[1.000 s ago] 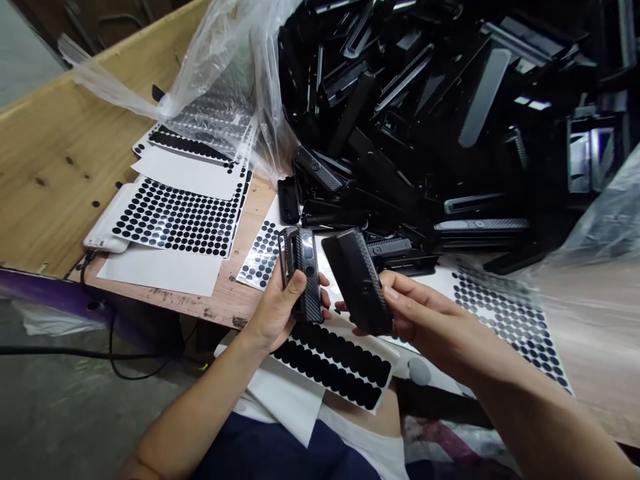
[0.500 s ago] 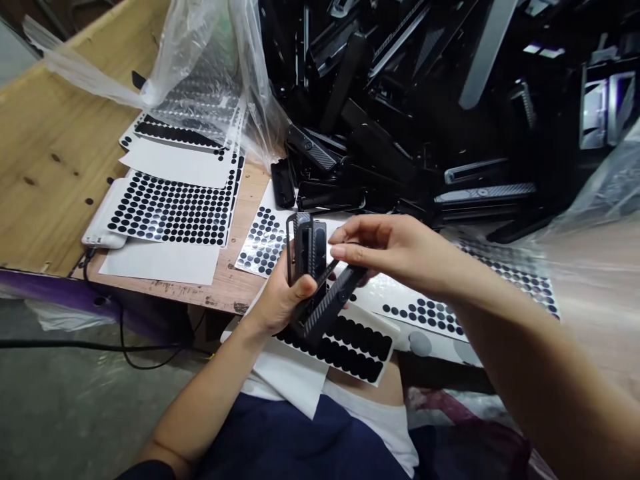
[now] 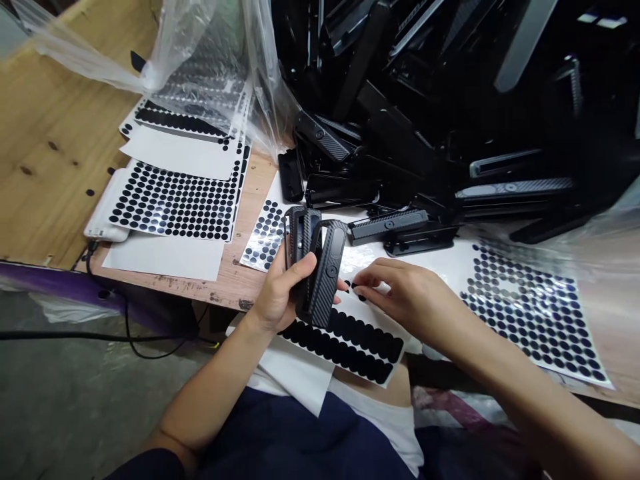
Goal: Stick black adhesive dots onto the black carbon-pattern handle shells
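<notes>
My left hand [image 3: 280,290] is wrapped round a bunch of long black plastic pieces [image 3: 325,273] with a carbon-fibre pattern, held upright with the thumb across them. My right hand [image 3: 400,290] has its thumb and forefinger pinched on a small black round sticker, just right of those pieces. Below both hands, a white sheet of black round stickers [image 3: 350,343] lies over the lap. Part of that sheet is hidden behind the held pieces. More black plastic pieces [image 3: 390,227] lie on the table beyond my right hand.
A large heap of black plastic parts [image 3: 380,127] fills the back of the table. Sheets of black dots lie at left [image 3: 175,200] and right [image 3: 535,313]. A clear plastic bag [image 3: 260,73] drapes at the back. A white device [image 3: 107,207] with a cable sits by the wooden board [image 3: 60,147].
My right hand has drawn away from the held pieces, moving right and down to the sticker sheet. A patterned piece lies now upright with the others in my left hand. The view has shifted slightly.
</notes>
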Demonstrator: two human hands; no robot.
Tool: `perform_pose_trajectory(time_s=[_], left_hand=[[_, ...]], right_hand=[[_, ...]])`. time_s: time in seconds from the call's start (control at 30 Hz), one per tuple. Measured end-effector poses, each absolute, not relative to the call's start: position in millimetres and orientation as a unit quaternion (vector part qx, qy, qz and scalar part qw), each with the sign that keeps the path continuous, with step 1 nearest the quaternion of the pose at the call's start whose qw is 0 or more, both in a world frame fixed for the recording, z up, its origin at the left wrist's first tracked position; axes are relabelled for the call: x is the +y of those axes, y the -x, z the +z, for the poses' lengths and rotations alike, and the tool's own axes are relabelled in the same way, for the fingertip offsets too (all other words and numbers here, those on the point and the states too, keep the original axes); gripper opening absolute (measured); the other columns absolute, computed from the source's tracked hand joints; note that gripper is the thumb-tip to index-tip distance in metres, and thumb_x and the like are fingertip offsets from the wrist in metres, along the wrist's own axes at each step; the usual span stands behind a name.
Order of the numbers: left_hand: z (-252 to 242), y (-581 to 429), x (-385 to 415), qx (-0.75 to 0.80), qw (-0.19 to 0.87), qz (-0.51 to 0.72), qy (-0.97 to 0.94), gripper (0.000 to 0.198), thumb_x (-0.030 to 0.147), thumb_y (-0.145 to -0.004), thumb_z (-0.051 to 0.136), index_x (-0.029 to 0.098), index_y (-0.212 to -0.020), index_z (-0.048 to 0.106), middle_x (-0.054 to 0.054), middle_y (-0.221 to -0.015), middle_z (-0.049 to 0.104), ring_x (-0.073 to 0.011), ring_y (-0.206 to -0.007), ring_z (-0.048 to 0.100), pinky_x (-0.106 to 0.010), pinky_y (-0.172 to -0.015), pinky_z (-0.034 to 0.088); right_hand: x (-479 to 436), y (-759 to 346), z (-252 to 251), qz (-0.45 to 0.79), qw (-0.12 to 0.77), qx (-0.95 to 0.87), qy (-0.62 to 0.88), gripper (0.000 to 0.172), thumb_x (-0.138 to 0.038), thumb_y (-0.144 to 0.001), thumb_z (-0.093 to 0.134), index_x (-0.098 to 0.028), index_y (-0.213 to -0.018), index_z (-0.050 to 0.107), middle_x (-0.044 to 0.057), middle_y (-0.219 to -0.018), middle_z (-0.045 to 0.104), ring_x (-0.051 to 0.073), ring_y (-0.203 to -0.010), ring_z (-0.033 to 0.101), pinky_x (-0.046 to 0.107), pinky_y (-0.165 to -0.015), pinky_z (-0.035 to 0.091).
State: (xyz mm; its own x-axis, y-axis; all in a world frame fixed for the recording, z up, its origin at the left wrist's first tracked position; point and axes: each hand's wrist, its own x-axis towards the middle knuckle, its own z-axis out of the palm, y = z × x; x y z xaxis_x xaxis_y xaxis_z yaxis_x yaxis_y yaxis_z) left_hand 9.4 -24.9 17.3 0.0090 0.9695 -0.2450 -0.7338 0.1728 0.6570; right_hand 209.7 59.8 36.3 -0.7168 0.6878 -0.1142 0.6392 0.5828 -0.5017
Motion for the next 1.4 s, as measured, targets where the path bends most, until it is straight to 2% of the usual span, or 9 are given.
perform_pose_trajectory(time_s=[0.1, 0.23, 0.3, 0.37, 0.47, 0.77, 1.07, 1.23, 1.4], left_hand=[[15.8, -8.7, -25.5, 0.334, 0.689, 0.618, -0.180, 0.058, 0.050, -0.083, 0.083, 0.019, -0.122, 0.053, -0.004, -0.089, 0.072, -0.0202, -0.071, 0.076, -0.026, -0.057, 0.062], [12.6, -9.1, -26.6, 0.337, 0.680, 0.627, -0.177, 0.058, 0.049, -0.084, 0.084, 0.021, -0.124, 0.053, -0.003, -0.091, 0.073, -0.0216, -0.075, 0.077, -0.027, -0.059, 0.063], [11.3, -9.8, -26.9, 0.339, 0.677, 0.630, -0.173, 0.062, 0.049, -0.082, 0.086, 0.022, -0.127, 0.052, -0.005, -0.098, 0.074, -0.0230, -0.079, 0.078, -0.029, -0.060, 0.065], [10.7, -10.4, -26.9, 0.342, 0.676, 0.631, -0.167, 0.064, 0.048, -0.080, 0.087, 0.023, -0.127, 0.052, -0.006, -0.105, 0.074, -0.0239, -0.082, 0.078, -0.030, -0.062, 0.066], [10.4, -11.0, -26.8, 0.346, 0.672, 0.635, -0.162, 0.064, 0.047, -0.079, 0.088, 0.024, -0.127, 0.052, -0.006, -0.109, 0.073, -0.0245, -0.084, 0.078, -0.032, -0.063, 0.066], [10.3, -10.8, -27.3, 0.351, 0.672, 0.632, -0.158, 0.065, 0.047, -0.078, 0.089, 0.025, -0.128, 0.053, -0.007, -0.111, 0.073, -0.0260, -0.086, 0.078, -0.034, -0.066, 0.067], [11.6, -10.9, -26.9, 0.349, 0.673, 0.632, -0.161, 0.065, 0.046, -0.078, 0.089, 0.025, -0.129, 0.053, -0.008, -0.117, 0.072, -0.0239, -0.082, 0.078, -0.030, -0.061, 0.065], [12.6, -10.9, -27.1, 0.350, 0.673, 0.632, -0.159, 0.066, 0.046, -0.077, 0.090, 0.025, -0.128, 0.054, -0.007, -0.117, 0.073, -0.0251, -0.083, 0.078, -0.031, -0.060, 0.065], [12.1, -10.7, -26.9, 0.349, 0.670, 0.634, -0.164, 0.065, 0.045, -0.078, 0.089, 0.024, -0.127, 0.052, -0.006, -0.112, 0.074, -0.0241, -0.078, 0.078, -0.030, -0.057, 0.064]], right_hand=[[68.4, -202.5, 48.6, 0.352, 0.027, -0.843, 0.406, 0.011, -0.031, -0.085, 0.071, -0.023, -0.077, 0.073, 0.004, -0.076, 0.075, 0.022, -0.067, 0.068, 0.034, -0.061, 0.050], [67.4, -191.1, 70.6, 0.607, 0.093, -0.655, 0.441, 0.037, -0.057, -0.075, 0.083, -0.022, -0.075, 0.073, 0.005, -0.078, 0.075, 0.022, -0.072, 0.070, 0.034, -0.065, 0.056], [62.5, -184.3, 77.9, 0.694, 0.117, -0.560, 0.437, 0.041, -0.058, -0.068, 0.089, -0.021, -0.073, 0.072, 0.005, -0.081, 0.075, 0.022, -0.076, 0.071, 0.033, -0.066, 0.058], [58.0, -177.9, 80.4, 0.724, 0.131, -0.518, 0.436, 0.040, -0.054, -0.066, 0.093, -0.021, -0.073, 0.072, 0.003, -0.079, 0.073, 0.019, -0.074, 0.071, 0.030, -0.066, 0.058], [55.2, -171.2, 78.2, 0.723, 0.144, -0.515, 0.438, 0.038, -0.052, -0.065, 0.094, -0.021, -0.074, 0.073, 0.002, -0.076, 0.073, 0.017, -0.068, 0.070, 0.028, -0.064, 0.057], [54.7, -164.0, 81.4, 0.682, 0.154, -0.564, 0.439, 0.044, -0.060, -0.063, 0.092, -0.020, -0.069, 0.074, 0.003, -0.071, 0.073, 0.018, -0.064, 0.069, 0.030, -0.063, 0.058], [50.8, -165.7, 86.9, 0.608, 0.178, -0.646, 0.425, 0.037, -0.057, -0.075, 0.086, -0.021, -0.075, 0.077, 0.004, -0.073, 0.075, 0.021, -0.069, 0.071, 0.035, -0.073, 0.060], [48.4, -163.6, 92.2, 0.574, 0.175, -0.675, 0.428, 0.038, -0.060, -0.077, 0.084, -0.022, -0.075, 0.076, 0.004, -0.071, 0.075, 0.022, -0.068, 0.070, 0.035, -0.067, 0.060], [46.5, -162.0, 89.1, 0.569, 0.190, -0.685, 0.413, 0.035, -0.054, -0.079, 0.084, -0.022, -0.079, 0.070, 0.003, -0.074, 0.071, 0.020, -0.068, 0.069, 0.033, -0.063, 0.059]])
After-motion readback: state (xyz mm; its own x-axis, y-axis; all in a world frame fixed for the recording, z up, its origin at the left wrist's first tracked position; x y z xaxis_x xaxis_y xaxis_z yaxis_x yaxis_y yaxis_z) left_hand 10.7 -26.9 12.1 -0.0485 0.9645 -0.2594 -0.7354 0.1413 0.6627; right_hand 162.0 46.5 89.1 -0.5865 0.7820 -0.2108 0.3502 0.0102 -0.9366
